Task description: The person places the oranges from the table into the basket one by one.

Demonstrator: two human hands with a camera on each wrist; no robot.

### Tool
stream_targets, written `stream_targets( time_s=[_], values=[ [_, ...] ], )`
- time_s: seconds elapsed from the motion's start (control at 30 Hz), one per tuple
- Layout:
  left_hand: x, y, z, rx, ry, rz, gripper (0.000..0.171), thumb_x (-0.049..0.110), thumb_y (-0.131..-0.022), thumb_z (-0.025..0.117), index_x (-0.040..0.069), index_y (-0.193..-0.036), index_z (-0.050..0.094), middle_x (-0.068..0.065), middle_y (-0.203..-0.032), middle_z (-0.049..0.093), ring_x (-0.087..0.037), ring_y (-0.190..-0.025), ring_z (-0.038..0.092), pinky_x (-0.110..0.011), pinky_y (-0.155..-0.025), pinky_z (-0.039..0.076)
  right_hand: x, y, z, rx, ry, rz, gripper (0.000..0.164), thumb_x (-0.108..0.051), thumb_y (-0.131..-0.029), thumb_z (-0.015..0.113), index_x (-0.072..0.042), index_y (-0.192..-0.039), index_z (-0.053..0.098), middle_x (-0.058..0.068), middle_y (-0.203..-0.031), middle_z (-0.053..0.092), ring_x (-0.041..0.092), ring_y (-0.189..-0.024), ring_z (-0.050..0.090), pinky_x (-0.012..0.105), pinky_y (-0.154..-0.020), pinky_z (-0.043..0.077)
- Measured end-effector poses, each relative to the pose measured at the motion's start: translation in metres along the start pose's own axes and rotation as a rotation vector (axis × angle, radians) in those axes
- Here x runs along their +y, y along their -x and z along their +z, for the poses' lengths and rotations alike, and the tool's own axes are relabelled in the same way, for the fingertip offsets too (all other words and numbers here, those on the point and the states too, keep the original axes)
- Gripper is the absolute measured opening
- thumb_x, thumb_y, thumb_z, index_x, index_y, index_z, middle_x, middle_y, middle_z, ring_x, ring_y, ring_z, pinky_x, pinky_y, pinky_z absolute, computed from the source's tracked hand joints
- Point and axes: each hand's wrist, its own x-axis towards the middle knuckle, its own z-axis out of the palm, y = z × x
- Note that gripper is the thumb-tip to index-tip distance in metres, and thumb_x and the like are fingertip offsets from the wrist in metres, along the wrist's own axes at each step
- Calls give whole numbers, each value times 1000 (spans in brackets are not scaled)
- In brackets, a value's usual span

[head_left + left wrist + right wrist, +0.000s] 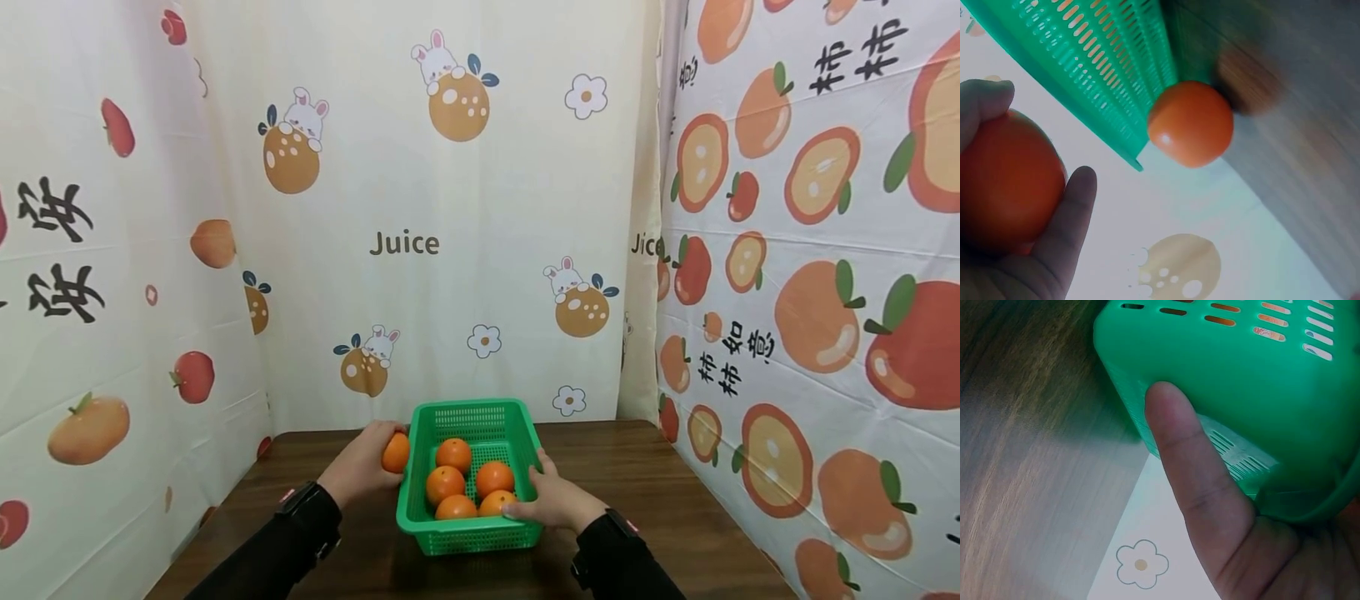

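A green plastic basket with slotted walls stands on the table, and several oranges lie inside it. At its left side, my left hand grips an orange between thumb and fingers, close to the rim. A second orange rests against the outside of the basket in the left wrist view; in the head view I cannot make it out separately. My right hand holds the basket's right side, its thumb over the rim near an orange and one finger stretched along the outer wall.
The brown wooden table extends on both sides of the basket. Behind it hangs a pale curtain printed with rabbits, fruit and flowers. Fruit-printed sheets close off the left and right sides. Both wrists carry black bands.
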Motion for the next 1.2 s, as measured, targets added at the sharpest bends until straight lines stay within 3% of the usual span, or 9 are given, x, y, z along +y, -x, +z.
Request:
stream_targets(
  time_s=[0.33, 0.57, 0.9, 1.07, 1.2],
  values=[
    [11, -4, 6, -19, -73, 35, 64, 19, -81, 94, 22, -137, 63, -5, -133, 59, -18, -103, 61, -40, -90, 64, 0, 2, -1, -1, -4, -1, 106, -62, -89, 80, -2, -165, 36, 17, -180, -2, 50, -143, 47, 69, -112, 46],
    [16, -9, 10, -49, 8, 46, 68, 13, -80, 91, 17, -140, 59, -6, -134, 58, -19, -104, 59, -41, -93, 63, 1, 3, 0, -13, -31, 8, 111, -63, -87, 81, 2, -164, 35, 17, -180, -3, 43, -128, 58, 60, -100, 56],
    [30, -24, 13, -110, 81, 73, 67, 16, -82, 91, 14, -140, 57, -5, -130, 60, -20, -107, 59, -41, -92, 60, -1, 4, -1, -1, 16, 7, 107, -64, -89, 78, -1, -165, 36, 17, -180, -1, 50, -143, 49, 71, -112, 45],
    [32, -30, 19, -156, 119, 47, 67, 13, -83, 90, 13, -141, 57, -7, -131, 62, -21, -108, 62, -44, -93, 62, -3, 4, -2, 5, 12, 5, 106, -63, -89, 79, -2, -165, 37, 17, -180, -1, 49, -141, 50, 70, -111, 46],
    [33, -32, 23, -185, 150, 30, 68, 11, -83, 89, 11, -142, 56, -8, -132, 63, -22, -109, 63, -47, -95, 63, -3, 5, -1, -7, -8, 3, 108, -63, -88, 80, 0, -164, 36, 17, -180, -2, 44, -131, 57, 63, -104, 53]
  ],
)
